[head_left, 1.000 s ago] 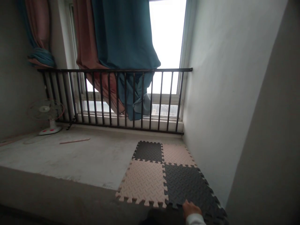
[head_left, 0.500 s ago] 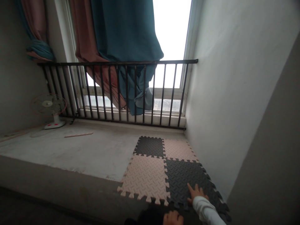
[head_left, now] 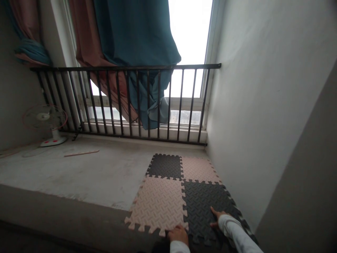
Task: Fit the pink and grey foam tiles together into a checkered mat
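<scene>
Pink and dark foam mat tiles with jigsaw edges lie joined in a two-by-two block on the raised ledge. My left hand (head_left: 179, 234) is at the front right corner of the near pink foam tile (head_left: 159, 202), its fingers curled over the edge; the fingertips are partly hidden. On the near dark foam tile (head_left: 201, 203) rests my right hand (head_left: 218, 216), thumb and forefinger spread, holding nothing. Behind these sit a smaller-looking dark tile (head_left: 165, 166) and a far pink tile (head_left: 200, 169). The pink tile's front teeth overhang the ledge edge.
A black metal railing (head_left: 126, 66) crosses before the window, with blue and pink curtains (head_left: 134, 31) hanging over it. A fan (head_left: 54, 135) stands at left on the concrete ledge (head_left: 105, 182), near a thin stick (head_left: 81, 153). A white wall (head_left: 252, 105) borders the mats on the right.
My left hand has moved up and left from below the mats to the near pink tile's front edge. My right hand stays on the dark tile. The view has shifted slightly right.
</scene>
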{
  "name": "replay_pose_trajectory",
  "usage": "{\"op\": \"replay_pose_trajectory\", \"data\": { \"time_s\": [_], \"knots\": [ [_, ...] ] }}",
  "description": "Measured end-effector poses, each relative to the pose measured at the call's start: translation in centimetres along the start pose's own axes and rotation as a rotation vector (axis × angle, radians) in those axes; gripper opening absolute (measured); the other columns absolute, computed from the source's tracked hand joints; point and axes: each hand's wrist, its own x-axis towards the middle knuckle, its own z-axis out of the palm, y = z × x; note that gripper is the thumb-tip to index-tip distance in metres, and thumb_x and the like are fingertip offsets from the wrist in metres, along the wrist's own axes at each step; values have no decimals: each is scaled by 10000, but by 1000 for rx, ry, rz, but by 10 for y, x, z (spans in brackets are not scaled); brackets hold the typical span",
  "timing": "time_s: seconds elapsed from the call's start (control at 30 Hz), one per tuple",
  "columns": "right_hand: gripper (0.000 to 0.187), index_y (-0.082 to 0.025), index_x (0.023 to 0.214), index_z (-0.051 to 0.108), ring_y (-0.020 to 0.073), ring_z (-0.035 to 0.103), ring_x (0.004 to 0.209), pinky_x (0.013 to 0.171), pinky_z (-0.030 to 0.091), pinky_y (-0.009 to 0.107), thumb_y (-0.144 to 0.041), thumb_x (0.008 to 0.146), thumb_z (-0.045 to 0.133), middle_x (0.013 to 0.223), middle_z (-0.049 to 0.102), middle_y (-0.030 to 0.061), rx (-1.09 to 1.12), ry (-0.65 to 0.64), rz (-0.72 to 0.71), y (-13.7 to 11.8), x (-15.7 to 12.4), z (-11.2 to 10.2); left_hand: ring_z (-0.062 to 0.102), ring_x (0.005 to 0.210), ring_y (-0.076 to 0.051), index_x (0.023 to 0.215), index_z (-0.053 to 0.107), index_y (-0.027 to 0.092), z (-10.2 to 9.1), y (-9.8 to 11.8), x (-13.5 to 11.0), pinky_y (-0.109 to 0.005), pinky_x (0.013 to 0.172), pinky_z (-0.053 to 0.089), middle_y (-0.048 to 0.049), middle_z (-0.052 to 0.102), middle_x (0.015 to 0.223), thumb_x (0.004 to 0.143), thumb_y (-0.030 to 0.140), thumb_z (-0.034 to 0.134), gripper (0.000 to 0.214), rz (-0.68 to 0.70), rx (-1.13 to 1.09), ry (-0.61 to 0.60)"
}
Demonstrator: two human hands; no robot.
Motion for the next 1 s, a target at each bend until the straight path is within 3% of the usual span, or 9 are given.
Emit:
{"op": "replay_pose_trajectory", "data": {
  "time_s": [0.1,0.27,0.4,0.53,0.7,0.87,1.0],
  "knots": [
    [780,-329,1243,344,255,496,1043,862,402,396,-459,529,631,1188,517,87,-38,-163,-7,-3,-1,-5,542,965,-263,1138,460,68,1,-1,2,-466,746,389,-208,576,1048,745,37,194,476,-2,-21,-35],
    [793,-302,1270,297,260,473,1071,885,378,397,-449,556,608,1207,497,105,-52,-185,-26,-6,-4,-10,522,1004,-255,1207,384,135,-16,-12,1,-541,884,277,-161,584,1062,753,126,315,458,-45,-12,-87],
    [784,-303,1267,304,265,466,1078,885,375,412,-448,557,603,1207,498,102,-49,-185,-13,-8,-7,-14,514,1023,-202,1147,447,114,-33,-17,-2,-430,897,347,-135,574,1095,773,87,293,405,-80,-104,-101],
    [788,-278,1274,297,262,461,1085,896,370,400,-447,565,596,1210,493,111,-46,-192,-20,-9,-8,-16,512,1026,-208,1134,458,81,-42,-19,-7,-336,836,422,-145,568,1103,726,122,436,410,-62,-145,-98],
    [846,-275,1275,299,262,441,1105,930,348,385,-448,519,638,1224,480,101,16,-224,16,-6,1,-9,507,1023,-235,1175,443,94,-42,-29,-9,-334,867,401,-151,577,1082,726,253,472,476,4,-187,74],
    [830,-258,1228,403,304,458,1080,912,362,427,-384,461,696,1175,515,137,148,-178,32,-2,9,-1,546,964,-191,1066,557,176,-38,-42,-5,-286,839,416,-81,615,1038,738,238,435,355,13,-440,292],
    [773,-278,1095,540,314,497,1032,901,364,462,-326,351,740,1072,587,118,296,-101,71,1,13,5,561,937,-164,974,613,151,-30,-48,-3,-233,830,420,-68,633,1004,723,211,413,327,7,-659,503]
  ]
}}
